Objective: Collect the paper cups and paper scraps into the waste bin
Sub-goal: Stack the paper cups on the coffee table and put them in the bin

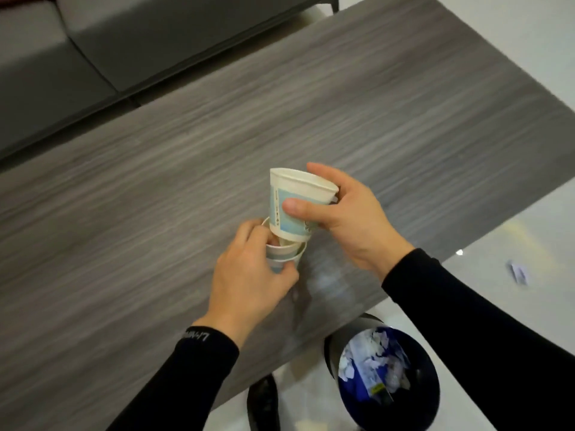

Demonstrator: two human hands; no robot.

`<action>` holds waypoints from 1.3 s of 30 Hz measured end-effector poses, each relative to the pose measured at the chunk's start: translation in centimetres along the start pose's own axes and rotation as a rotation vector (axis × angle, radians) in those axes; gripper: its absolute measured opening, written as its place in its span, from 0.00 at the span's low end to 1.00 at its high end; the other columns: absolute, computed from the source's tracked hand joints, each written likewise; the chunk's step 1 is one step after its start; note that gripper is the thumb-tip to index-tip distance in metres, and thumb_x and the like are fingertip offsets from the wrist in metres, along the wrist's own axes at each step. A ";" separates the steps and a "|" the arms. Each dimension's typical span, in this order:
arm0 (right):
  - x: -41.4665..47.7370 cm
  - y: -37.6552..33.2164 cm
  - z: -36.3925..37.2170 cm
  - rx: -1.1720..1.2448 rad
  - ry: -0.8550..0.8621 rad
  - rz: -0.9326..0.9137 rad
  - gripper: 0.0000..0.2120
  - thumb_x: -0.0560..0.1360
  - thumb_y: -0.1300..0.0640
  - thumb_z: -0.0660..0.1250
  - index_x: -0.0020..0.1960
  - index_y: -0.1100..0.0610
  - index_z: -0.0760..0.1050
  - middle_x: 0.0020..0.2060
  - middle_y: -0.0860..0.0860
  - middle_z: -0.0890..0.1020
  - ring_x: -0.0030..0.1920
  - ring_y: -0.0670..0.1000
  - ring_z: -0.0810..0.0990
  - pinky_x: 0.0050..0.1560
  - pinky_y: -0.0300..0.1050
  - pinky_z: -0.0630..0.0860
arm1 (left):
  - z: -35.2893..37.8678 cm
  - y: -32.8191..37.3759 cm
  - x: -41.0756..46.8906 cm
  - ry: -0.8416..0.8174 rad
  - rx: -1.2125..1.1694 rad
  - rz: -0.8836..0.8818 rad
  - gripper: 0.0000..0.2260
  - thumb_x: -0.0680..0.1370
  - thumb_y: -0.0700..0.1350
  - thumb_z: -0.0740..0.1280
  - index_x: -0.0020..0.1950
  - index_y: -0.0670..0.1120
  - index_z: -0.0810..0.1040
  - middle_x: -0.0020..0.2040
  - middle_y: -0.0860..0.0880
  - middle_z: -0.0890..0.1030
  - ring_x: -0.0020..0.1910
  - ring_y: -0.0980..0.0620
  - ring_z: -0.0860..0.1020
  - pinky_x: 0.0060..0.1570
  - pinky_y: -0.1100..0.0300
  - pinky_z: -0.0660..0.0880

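Observation:
My right hand (348,219) grips a white paper cup (289,194) with a pale blue print, tilted, its base sitting in the mouth of the cups below. My left hand (249,275) is wrapped around a small stack of nested paper cups (287,255) just above the grey wood-grain table (155,197). The dark round waste bin (401,409) stands on the floor at the table's near edge, lower right, with white paper scraps (370,359) inside it. One paper scrap (518,272) lies on the pale floor at the right.
A grey sofa (77,48) runs along the far side of the table. A dark shoe (263,402) shows on the floor beside the bin. Pale glossy floor (513,321) lies to the right of the table.

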State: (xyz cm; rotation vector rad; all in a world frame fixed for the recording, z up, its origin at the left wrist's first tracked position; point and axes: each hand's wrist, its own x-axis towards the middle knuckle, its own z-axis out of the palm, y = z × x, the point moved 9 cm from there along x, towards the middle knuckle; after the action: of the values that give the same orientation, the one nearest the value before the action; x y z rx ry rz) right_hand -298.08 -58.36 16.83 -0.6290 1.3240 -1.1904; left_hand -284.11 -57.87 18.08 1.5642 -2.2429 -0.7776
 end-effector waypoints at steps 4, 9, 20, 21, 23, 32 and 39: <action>-3.6 -0.6 -6.0 -0.031 0.131 -0.042 0.32 0.61 0.63 0.78 0.62 0.51 0.72 0.47 0.45 0.82 0.44 0.39 0.82 0.43 0.35 0.80 | 2.8 3.6 -1.3 -0.072 -0.153 -0.058 0.16 0.62 0.57 0.68 0.41 0.60 0.64 0.42 0.59 0.76 0.43 0.47 0.80 0.41 0.49 0.77; -8.8 1.0 -12.6 -0.012 0.259 -0.015 0.31 0.63 0.64 0.77 0.62 0.50 0.70 0.47 0.43 0.80 0.44 0.39 0.81 0.46 0.35 0.80 | 7.5 9.5 -3.4 -0.200 -0.217 0.046 0.29 0.62 0.56 0.70 0.55 0.66 0.58 0.45 0.70 0.71 0.46 0.58 0.76 0.41 0.60 0.74; -22.5 11.2 -20.6 -0.002 0.574 0.171 0.18 0.69 0.55 0.70 0.52 0.38 0.68 0.44 0.44 0.80 0.38 0.37 0.81 0.35 0.30 0.76 | 19.0 16.7 -13.2 -0.451 -0.106 0.416 0.37 0.67 0.43 0.72 0.70 0.58 0.58 0.65 0.49 0.72 0.60 0.48 0.75 0.52 0.52 0.77; -23.0 12.7 -21.0 -0.029 0.578 0.195 0.18 0.72 0.57 0.67 0.54 0.39 0.68 0.45 0.44 0.79 0.40 0.38 0.81 0.36 0.30 0.76 | 20.1 16.0 -14.1 -0.461 -0.091 0.402 0.33 0.67 0.43 0.72 0.68 0.55 0.61 0.66 0.49 0.72 0.60 0.47 0.75 0.53 0.51 0.77; -23.8 16.5 -21.6 -0.116 0.557 0.322 0.17 0.75 0.60 0.63 0.59 0.44 0.70 0.52 0.48 0.79 0.46 0.42 0.80 0.44 0.34 0.78 | 23.5 13.2 -16.0 -0.618 0.034 0.317 0.30 0.72 0.45 0.69 0.70 0.55 0.60 0.72 0.48 0.64 0.65 0.46 0.71 0.58 0.53 0.72; -29.4 28.5 -24.3 0.039 0.626 0.892 0.14 0.75 0.69 0.60 0.61 0.69 0.72 0.38 0.59 0.76 0.41 0.57 0.73 0.32 0.44 0.69 | 26.2 2.9 -19.1 -0.879 0.410 0.041 0.17 0.74 0.43 0.60 0.63 0.50 0.71 0.61 0.46 0.77 0.56 0.44 0.76 0.53 0.53 0.73; -29.1 30.9 -22.9 0.093 0.623 0.864 0.14 0.75 0.68 0.61 0.60 0.66 0.72 0.43 0.59 0.76 0.44 0.55 0.74 0.37 0.43 0.71 | 26.5 1.9 -20.7 -0.942 0.407 -0.013 0.16 0.76 0.43 0.59 0.63 0.50 0.72 0.60 0.47 0.78 0.57 0.46 0.76 0.53 0.55 0.72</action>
State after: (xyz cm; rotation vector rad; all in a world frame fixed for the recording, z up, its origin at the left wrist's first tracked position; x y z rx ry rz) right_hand -305.73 -15.70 -4.27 0.4231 1.7721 -0.7158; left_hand -291.99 -31.24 -1.01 1.5585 -3.2152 -1.3316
